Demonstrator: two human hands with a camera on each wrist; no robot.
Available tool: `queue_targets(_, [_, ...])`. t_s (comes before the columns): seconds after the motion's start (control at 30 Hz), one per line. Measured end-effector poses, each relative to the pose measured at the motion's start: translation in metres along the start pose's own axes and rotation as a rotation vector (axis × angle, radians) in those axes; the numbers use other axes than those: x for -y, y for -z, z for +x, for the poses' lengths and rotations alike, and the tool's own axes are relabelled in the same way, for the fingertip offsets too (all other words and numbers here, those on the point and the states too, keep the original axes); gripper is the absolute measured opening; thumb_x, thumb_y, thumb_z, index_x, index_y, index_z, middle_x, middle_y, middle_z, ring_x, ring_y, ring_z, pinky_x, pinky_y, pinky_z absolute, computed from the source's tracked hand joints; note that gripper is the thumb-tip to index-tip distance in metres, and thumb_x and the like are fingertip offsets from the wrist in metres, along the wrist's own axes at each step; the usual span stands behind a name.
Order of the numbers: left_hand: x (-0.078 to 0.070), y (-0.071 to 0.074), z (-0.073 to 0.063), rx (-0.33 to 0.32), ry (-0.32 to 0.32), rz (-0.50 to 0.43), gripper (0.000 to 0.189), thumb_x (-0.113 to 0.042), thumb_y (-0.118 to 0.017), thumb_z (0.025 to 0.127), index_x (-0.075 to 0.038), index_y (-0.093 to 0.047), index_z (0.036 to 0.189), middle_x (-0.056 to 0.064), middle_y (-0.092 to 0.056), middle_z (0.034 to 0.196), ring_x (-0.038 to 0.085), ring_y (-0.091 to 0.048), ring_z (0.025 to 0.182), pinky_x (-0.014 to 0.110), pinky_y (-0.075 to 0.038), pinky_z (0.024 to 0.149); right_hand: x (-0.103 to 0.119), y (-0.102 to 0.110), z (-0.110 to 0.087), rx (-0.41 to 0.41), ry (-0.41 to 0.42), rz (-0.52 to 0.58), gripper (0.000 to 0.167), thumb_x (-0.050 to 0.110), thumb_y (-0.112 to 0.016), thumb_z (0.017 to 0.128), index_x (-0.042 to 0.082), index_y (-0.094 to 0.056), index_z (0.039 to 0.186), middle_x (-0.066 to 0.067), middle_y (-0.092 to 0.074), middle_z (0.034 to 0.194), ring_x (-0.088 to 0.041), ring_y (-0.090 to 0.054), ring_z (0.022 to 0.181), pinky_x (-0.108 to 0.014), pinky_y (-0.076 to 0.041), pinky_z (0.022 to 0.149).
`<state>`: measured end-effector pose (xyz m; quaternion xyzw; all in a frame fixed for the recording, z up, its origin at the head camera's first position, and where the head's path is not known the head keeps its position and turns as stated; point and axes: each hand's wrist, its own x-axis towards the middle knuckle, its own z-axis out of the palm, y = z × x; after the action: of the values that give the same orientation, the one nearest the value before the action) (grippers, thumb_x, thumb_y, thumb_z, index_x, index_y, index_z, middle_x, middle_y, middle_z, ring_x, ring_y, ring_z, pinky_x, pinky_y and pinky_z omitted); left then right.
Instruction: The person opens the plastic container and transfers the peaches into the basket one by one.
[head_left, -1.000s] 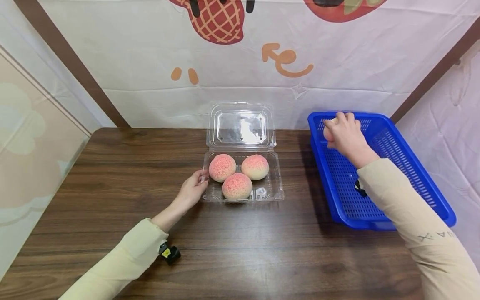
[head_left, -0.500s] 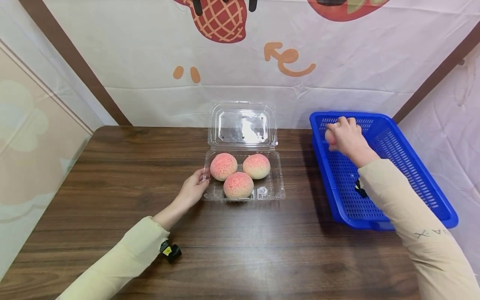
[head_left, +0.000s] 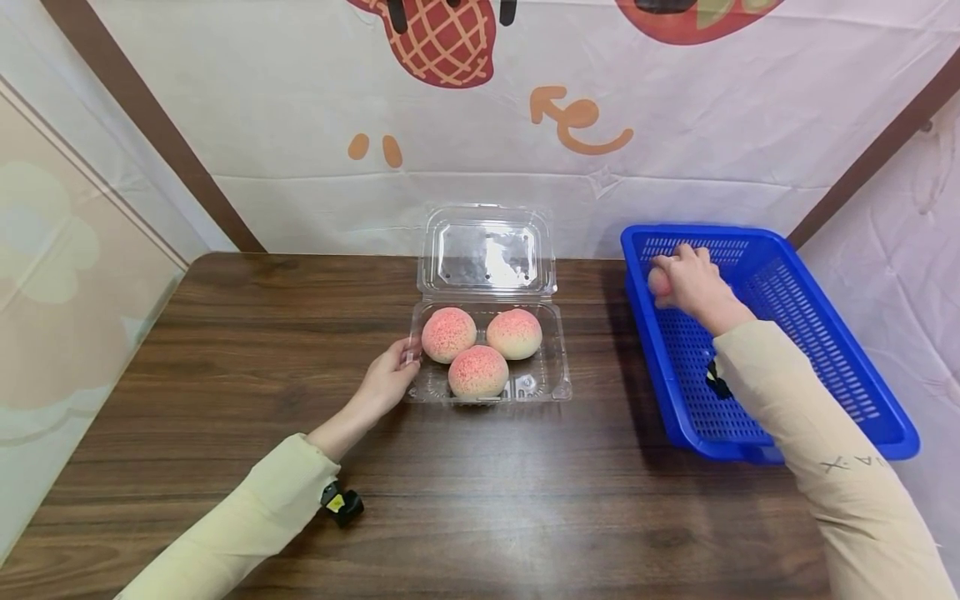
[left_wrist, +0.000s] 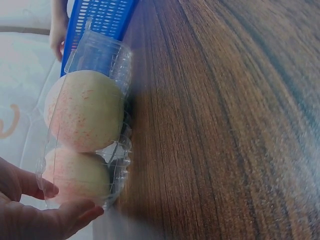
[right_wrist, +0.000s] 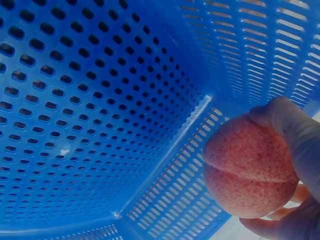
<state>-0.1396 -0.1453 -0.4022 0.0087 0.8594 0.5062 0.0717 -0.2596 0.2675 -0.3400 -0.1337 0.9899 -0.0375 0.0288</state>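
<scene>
My right hand (head_left: 693, 285) grips a pink peach (right_wrist: 251, 167) inside the blue basket (head_left: 660, 379), near its far left corner. In the right wrist view the peach shows a crease along its side, with thumb and fingers round one end. My left hand (head_left: 386, 379) pinches the left wall of a clear plastic clamshell box (head_left: 551, 367), thumb on the near side. Three pink-and-cream peaches (head_left: 478, 372) sit in the box, two behind and one in front. Its lid (head_left: 487, 250) stands raised at the back.
Both the box and the basket stand on a dark wooden table (head_left: 480, 500), the basket to the right. A white printed cloth (head_left: 300, 100) hangs right behind the table. A black wrist camera (head_left: 342, 505) sits by the left sleeve.
My right hand has sunk a little deeper into the basket with the peach. The left hand keeps its hold on the box, and the three peaches there have not moved.
</scene>
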Motion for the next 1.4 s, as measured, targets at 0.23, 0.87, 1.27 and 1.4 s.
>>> queue_targets(0.23, [0.0,0.0,0.001,-0.001,0.008,-0.013,0.039,0.003,-0.042,0.088,0.017,-0.039,0.124,0.032,-0.048,0.123,0.037,-0.047,0.115,0.042,-0.041,0.097,-0.005,-0.004,0.002,0.064,-0.018,0.007,0.065,0.015,-0.076,0.071,0.0,-0.047,0.126,-0.032,-0.038,0.117,-0.051,-0.033,0.106,-0.067,-0.04,0.077])
queue_targets(0.87, [0.002,0.0,0.0,0.011,0.015,-0.014,0.038,0.002,-0.041,0.09,0.016,-0.039,0.124,0.031,-0.048,0.124,0.035,-0.046,0.116,0.043,-0.041,0.097,-0.021,-0.026,0.004,0.13,0.118,0.008,0.059,0.013,-0.072,0.071,-0.007,-0.049,0.12,-0.034,-0.045,0.11,-0.051,-0.042,0.096,-0.057,-0.042,0.078])
queue_targets(1.27, [0.001,0.001,0.0,0.014,0.032,-0.016,0.038,0.002,-0.041,0.09,0.016,-0.039,0.125,0.031,-0.047,0.124,0.035,-0.045,0.117,0.043,-0.04,0.097,-0.024,-0.025,0.005,0.145,0.1,0.048,0.059,0.009,-0.066,0.072,-0.01,-0.044,0.123,-0.037,-0.042,0.116,-0.055,-0.041,0.101,-0.058,-0.041,0.08])
queue_targets(1.4, [0.001,0.001,0.0,0.015,0.033,-0.02,0.038,0.002,-0.041,0.09,0.016,-0.038,0.126,0.031,-0.047,0.124,0.036,-0.045,0.117,0.042,-0.041,0.097,-0.025,-0.023,0.004,0.114,0.111,0.066,0.061,0.009,-0.066,0.07,-0.013,-0.043,0.122,-0.039,-0.042,0.115,-0.056,-0.041,0.102,-0.059,-0.04,0.082])
